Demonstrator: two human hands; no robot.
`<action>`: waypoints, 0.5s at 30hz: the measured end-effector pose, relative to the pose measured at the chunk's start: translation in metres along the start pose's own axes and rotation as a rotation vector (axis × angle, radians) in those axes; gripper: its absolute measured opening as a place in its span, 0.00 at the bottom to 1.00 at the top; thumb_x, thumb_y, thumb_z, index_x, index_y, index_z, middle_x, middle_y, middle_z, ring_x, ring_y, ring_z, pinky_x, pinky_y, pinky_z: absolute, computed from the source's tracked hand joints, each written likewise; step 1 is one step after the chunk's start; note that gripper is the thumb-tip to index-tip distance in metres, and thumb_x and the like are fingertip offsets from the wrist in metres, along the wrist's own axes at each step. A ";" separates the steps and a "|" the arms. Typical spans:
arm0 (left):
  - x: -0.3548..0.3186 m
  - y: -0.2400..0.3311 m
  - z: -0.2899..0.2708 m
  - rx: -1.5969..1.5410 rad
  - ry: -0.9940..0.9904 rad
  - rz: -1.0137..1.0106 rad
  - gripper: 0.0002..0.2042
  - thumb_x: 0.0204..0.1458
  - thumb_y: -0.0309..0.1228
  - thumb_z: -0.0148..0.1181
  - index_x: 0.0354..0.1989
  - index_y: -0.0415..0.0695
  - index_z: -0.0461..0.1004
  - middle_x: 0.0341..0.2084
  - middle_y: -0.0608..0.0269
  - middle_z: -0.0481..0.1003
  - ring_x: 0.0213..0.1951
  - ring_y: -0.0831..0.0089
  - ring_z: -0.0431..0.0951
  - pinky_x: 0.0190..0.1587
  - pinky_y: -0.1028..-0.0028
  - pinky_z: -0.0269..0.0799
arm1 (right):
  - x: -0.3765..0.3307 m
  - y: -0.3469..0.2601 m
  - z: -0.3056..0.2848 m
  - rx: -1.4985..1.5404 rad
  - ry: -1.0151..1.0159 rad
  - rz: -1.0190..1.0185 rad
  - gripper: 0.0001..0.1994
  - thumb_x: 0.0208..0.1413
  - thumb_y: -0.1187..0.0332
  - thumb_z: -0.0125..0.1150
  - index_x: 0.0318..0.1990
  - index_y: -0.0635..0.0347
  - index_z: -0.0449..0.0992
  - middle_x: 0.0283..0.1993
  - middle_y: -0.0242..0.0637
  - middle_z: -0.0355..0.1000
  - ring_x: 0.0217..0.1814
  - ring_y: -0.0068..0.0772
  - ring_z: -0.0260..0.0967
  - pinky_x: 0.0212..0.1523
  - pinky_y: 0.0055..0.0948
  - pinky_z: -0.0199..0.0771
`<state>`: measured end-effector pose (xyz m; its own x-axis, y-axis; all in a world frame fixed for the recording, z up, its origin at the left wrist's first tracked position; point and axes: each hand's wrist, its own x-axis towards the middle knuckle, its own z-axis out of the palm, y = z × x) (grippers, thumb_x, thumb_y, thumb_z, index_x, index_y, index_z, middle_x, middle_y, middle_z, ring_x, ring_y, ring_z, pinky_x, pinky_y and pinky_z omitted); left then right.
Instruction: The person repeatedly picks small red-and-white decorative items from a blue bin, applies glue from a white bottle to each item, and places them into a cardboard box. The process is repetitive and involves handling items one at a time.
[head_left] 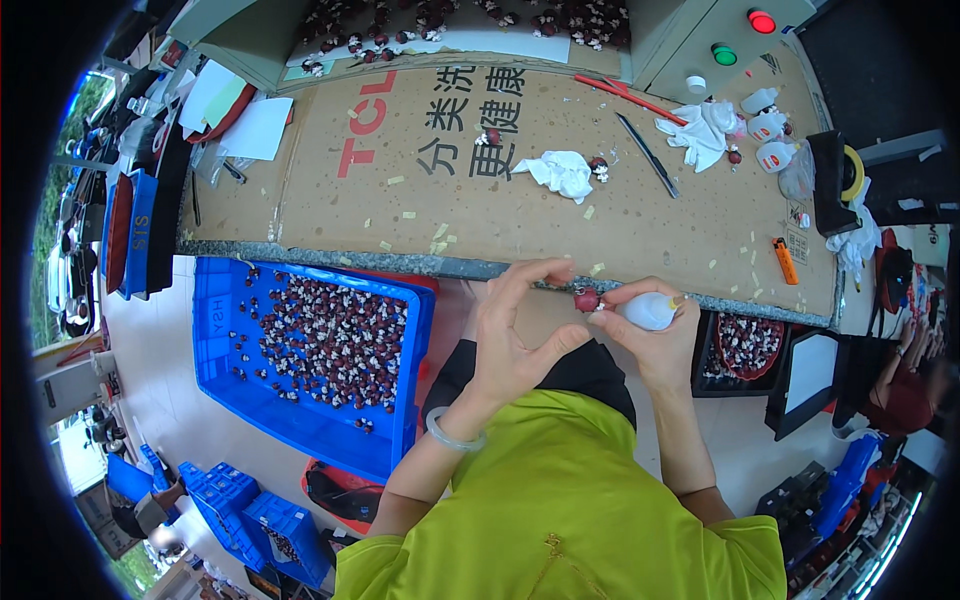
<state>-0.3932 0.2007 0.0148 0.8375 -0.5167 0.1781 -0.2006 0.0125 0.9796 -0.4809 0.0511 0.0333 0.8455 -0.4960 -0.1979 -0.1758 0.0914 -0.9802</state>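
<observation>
My right hand (655,340) pinches a small dark-red and white part (587,299) between thumb and forefinger, just off the bench's front edge. The same hand also holds a small white squeeze bottle (650,311) with a yellowish tip against its palm. To the left of the part, my left hand (515,335) is open, thumb and forefinger spread apart with nothing visible between them; its other fingers are partly hidden. Many similar parts (335,335) lie loose in the blue crate (215,345) on the left.
Cardboard (330,205) covers the bench, with crumpled tissue (560,175), a black pen (648,155), red tweezers-like tool (630,97) and orange cutter (785,260) on it. Small white bottles (775,155) stand back right. Behind is a machine opening beside a button panel (715,50). A red tray (770,350) holds more parts.
</observation>
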 end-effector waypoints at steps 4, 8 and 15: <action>-0.003 -0.013 -0.004 0.068 -0.082 -0.025 0.25 0.41 0.44 0.71 0.45 0.40 0.76 0.38 0.60 0.77 0.45 0.67 0.74 0.52 0.69 0.61 | -0.001 0.000 0.003 -0.090 0.019 -0.110 0.08 0.43 0.81 0.69 0.33 0.65 0.79 0.32 0.34 0.78 0.36 0.20 0.75 0.38 0.19 0.74; -0.003 -0.015 -0.003 0.083 -0.096 -0.002 0.21 0.41 0.41 0.71 0.41 0.40 0.78 0.39 0.60 0.78 0.45 0.68 0.74 0.52 0.69 0.62 | -0.003 0.002 0.004 -0.180 0.008 -0.183 0.09 0.42 0.82 0.69 0.33 0.65 0.79 0.33 0.36 0.79 0.36 0.21 0.76 0.39 0.20 0.74; 0.000 -0.015 -0.004 0.110 -0.120 0.045 0.16 0.43 0.37 0.70 0.38 0.42 0.79 0.39 0.60 0.79 0.45 0.67 0.76 0.52 0.69 0.60 | -0.004 0.004 0.003 -0.197 0.007 -0.231 0.09 0.41 0.82 0.69 0.32 0.65 0.79 0.34 0.36 0.79 0.36 0.23 0.76 0.39 0.21 0.74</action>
<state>-0.3880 0.2038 0.0002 0.7612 -0.6162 0.2023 -0.2962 -0.0528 0.9537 -0.4833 0.0554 0.0302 0.8710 -0.4904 0.0309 -0.0744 -0.1938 -0.9782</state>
